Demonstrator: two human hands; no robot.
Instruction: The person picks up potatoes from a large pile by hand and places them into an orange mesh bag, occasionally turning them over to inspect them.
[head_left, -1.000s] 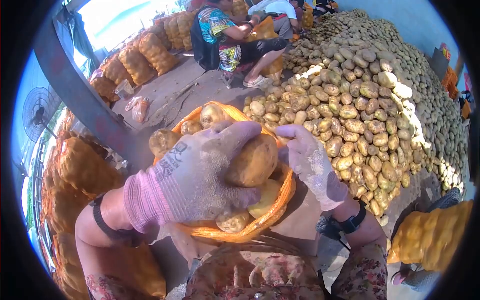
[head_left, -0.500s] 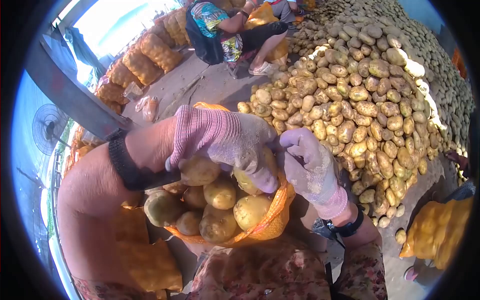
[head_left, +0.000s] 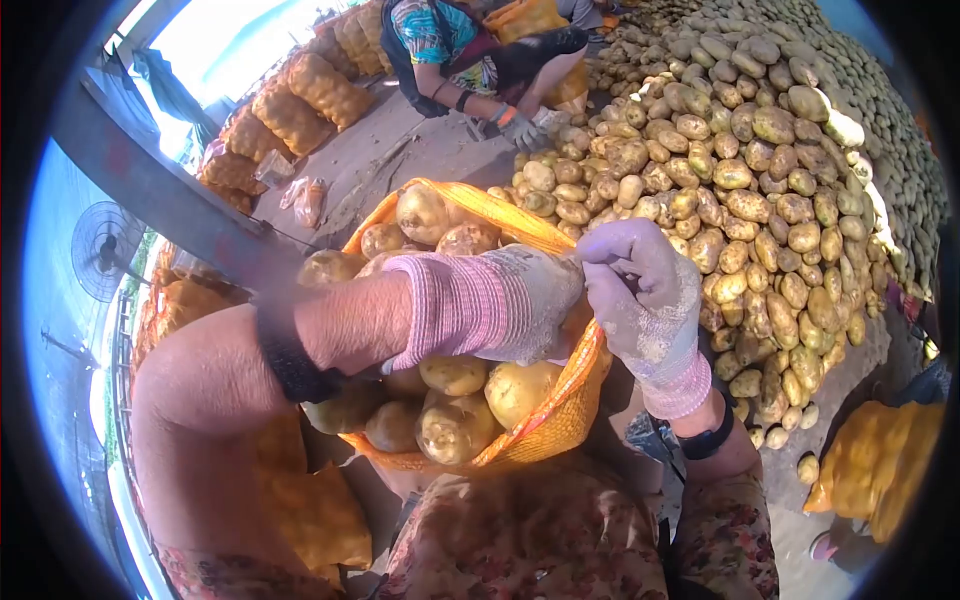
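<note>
An orange mesh bag full of potatoes stands open in front of my lap. My left hand, in a pink and grey dusty glove, reaches across the bag's mouth to its right rim. Its fingers curl down at the rim and are partly hidden. My right hand, gloved the same way, is closed at that rim, thumb and fingers pinched together. The two hands nearly touch. More potatoes show behind my left wrist, inside the raised far rim.
A large potato heap rises on the right. Filled mesh bags line the back left, and another filled bag lies at lower right. A co-worker bends at the heap's edge. A fan stands at left.
My left hand has drawn back from the potatoes toward the right rim, its fingers now curled. The bag's far rim shows more. The co-worker's gloved hand has come down to the heap.
</note>
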